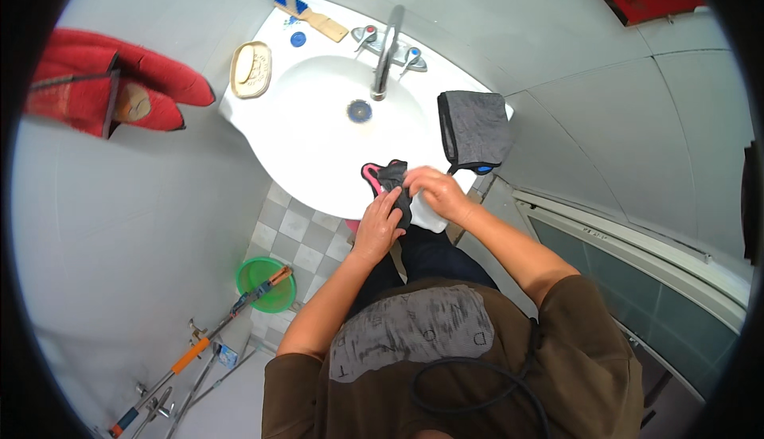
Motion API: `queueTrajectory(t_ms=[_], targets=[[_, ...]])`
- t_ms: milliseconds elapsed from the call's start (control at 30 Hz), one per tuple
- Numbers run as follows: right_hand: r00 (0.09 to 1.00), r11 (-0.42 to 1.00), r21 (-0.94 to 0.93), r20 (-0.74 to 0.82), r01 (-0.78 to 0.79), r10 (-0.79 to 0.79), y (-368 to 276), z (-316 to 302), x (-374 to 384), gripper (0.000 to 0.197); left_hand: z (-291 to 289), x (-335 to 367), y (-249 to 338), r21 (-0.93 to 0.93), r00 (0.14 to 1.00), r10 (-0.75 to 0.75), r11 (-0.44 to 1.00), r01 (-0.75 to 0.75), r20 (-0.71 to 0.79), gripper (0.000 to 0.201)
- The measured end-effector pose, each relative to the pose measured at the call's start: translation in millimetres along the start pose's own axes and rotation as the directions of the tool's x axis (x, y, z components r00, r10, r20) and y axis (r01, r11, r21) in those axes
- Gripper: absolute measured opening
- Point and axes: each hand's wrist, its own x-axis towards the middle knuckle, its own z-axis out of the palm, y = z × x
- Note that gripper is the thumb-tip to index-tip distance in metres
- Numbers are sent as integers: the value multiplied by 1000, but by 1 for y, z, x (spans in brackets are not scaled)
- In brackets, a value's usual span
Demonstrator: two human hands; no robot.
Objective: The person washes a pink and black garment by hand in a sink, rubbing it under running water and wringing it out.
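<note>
At the front rim of the white washbasin (318, 176), both hands are on a small dark grey piece of cloth (391, 175) with a pink, black-edged part at its left; its exact kind is unclear. My left hand (376, 228) grips its lower left side, fingers over the top. Bent fingers of my right hand (438, 192) pinch its upper right edge. Something white (430, 218), perhaps cloth, shows below the right hand at the rim. A folded grey towel (480, 130) with black trim lies on the basin's right side, close to the right hand.
A chrome faucet (387, 53) stands at the back over the drain (360, 111). Around the rim are a wooden brush (318, 23), a blue cap (298, 39) and a soap dish (251, 69). Red cloth (87, 81) hangs at left; a green basin (267, 284) sits below.
</note>
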Motion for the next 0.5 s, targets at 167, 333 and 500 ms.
queueTrajectory(t_ms=[167, 333, 500], targets=[[891, 721, -648, -444, -246, -95, -8, -56, 0, 37, 13, 9, 2, -51, 997, 71, 996, -72, -10, 32], [892, 705, -658, -445, -264, -82, 42, -83, -12, 39, 46, 40, 18, -115, 951, 311, 944, -308, 5, 27], [816, 879, -416, -576, -233, -56, 60, -110, 3, 29, 73, 92, 40, -108, 906, 421, 904, -414, 52, 29]])
